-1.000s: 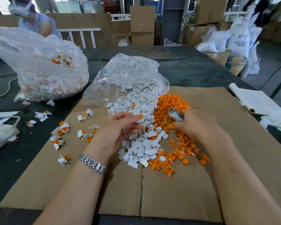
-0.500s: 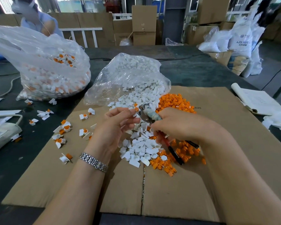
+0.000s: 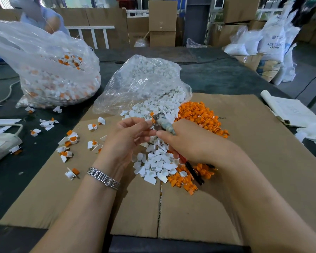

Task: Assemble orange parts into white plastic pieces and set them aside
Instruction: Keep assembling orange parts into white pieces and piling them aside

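My left hand (image 3: pixel 128 141) pinches a small white plastic piece with an orange part (image 3: pixel 152 119) at its fingertips, above the pile. My right hand (image 3: pixel 192 145) grips pliers (image 3: pixel 162 123), whose jaws meet that piece; the black handles stick out below the palm. A heap of loose white pieces (image 3: pixel 159 157) lies on the cardboard sheet (image 3: pixel 244 161), spilling from a clear bag (image 3: pixel 144 84). Loose orange parts (image 3: pixel 199 115) are piled to the right of it and below it. Finished white-and-orange pieces (image 3: pixel 69 143) lie scattered to the left.
A large clear bag (image 3: pixel 49 70) of assembled pieces stands at the back left on the dark table. A white device with a cord (image 3: pixel 2 143) lies at the left edge. Papers (image 3: pixel 288 110) lie at the right. Another person sits at the far left behind the bag.
My right hand lifted the pliers from the orange pile and brought them left to the piece in my left hand. The left hand rose slightly with the piece.
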{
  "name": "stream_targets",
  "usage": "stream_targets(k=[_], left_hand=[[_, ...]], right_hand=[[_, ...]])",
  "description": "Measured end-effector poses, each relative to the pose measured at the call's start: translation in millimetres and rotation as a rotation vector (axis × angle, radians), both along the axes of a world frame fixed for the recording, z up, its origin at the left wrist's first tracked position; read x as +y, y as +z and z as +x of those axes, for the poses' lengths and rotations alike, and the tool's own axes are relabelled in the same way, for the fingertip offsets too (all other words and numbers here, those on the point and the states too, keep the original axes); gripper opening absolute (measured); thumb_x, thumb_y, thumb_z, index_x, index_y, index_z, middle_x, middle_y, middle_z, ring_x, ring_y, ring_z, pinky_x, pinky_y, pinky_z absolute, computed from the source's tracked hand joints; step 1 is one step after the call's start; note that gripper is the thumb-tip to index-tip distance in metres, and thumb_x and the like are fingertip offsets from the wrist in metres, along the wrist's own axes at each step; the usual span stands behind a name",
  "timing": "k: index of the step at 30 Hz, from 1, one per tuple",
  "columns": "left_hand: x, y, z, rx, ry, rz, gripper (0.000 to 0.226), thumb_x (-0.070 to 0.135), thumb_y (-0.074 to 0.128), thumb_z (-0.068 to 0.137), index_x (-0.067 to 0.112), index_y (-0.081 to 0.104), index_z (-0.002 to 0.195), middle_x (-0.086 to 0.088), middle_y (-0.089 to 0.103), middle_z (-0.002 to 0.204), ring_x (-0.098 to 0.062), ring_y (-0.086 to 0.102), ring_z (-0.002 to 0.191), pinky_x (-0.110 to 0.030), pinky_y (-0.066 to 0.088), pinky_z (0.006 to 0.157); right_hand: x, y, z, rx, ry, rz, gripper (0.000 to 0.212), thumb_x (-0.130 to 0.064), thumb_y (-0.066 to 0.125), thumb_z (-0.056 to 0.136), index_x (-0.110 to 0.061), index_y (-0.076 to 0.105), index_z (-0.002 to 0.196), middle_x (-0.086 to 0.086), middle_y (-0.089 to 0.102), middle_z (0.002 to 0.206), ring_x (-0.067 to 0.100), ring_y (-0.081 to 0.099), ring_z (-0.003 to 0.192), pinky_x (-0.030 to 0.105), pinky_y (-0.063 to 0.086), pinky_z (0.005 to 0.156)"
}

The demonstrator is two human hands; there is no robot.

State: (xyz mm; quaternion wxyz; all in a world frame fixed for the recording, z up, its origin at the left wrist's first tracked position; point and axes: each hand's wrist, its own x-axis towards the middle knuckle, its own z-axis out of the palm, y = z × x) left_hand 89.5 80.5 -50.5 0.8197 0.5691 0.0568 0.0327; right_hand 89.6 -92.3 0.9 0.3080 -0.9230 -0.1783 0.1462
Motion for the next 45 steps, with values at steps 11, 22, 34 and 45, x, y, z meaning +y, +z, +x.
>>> stream_targets(k=[11, 22, 34, 45], left_hand=[[-0.5, -1.3, 0.0, 0.026, 0.026, -0.053, 0.004, 0.0, 0.072, 0.088, 0.002, 0.07, 0.086, -0.01, 0.074, 0.074, -0.018, 0.075, 0.068, -0.019, 0.058, 0.06], [34.0, -1.3, 2.8, -0.03, 0.806, 0.778, 0.012, 0.013, 0.069, 0.094, 0.023, 0.066, 0.089, -0.001, 0.07, 0.099, -0.01, 0.063, 0.079, -0.019, 0.053, 0.069], [28.0, -13.4, 10.0, 0.139, 0.372, 1.515, 0.022, 0.028, 0.062, 0.099, 0.026, 0.072, 0.118, -0.003, 0.065, 0.123, -0.03, 0.051, 0.123, -0.049, 0.038, 0.108], [25.5, -12.4, 3.5, 0.208, 0.46, 1.592, 0.012, 0.029, 0.067, 0.093, 0.025, 0.067, 0.104, -0.006, 0.054, 0.122, -0.033, 0.041, 0.124, -0.051, 0.03, 0.104]], right_hand=[[14.7, -16.3, 2.6, -0.203, -0.114, -0.08, 0.052, -0.058, 0.049, 0.097, -0.015, 0.044, 0.068, 0.0, 0.046, 0.059, 0.015, 0.039, 0.045, 0.022, 0.031, 0.038], [-28.7, -11.6, 53.9, -0.255, -0.324, -0.222, 0.036, -0.048, 0.047, 0.097, -0.013, 0.053, 0.092, 0.007, 0.056, 0.09, 0.026, 0.057, 0.085, 0.035, 0.046, 0.07], [-33.3, -52.3, 62.1, -0.33, -0.443, -0.469, 0.066, -0.063, 0.054, 0.091, -0.009, 0.053, 0.127, 0.021, 0.046, 0.137, 0.038, 0.043, 0.129, 0.055, 0.038, 0.101], [-37.5, -56.2, 60.3, -0.323, -0.447, -0.416, 0.068, -0.066, 0.052, 0.091, -0.011, 0.05, 0.131, 0.019, 0.042, 0.142, 0.037, 0.037, 0.133, 0.057, 0.036, 0.102]])
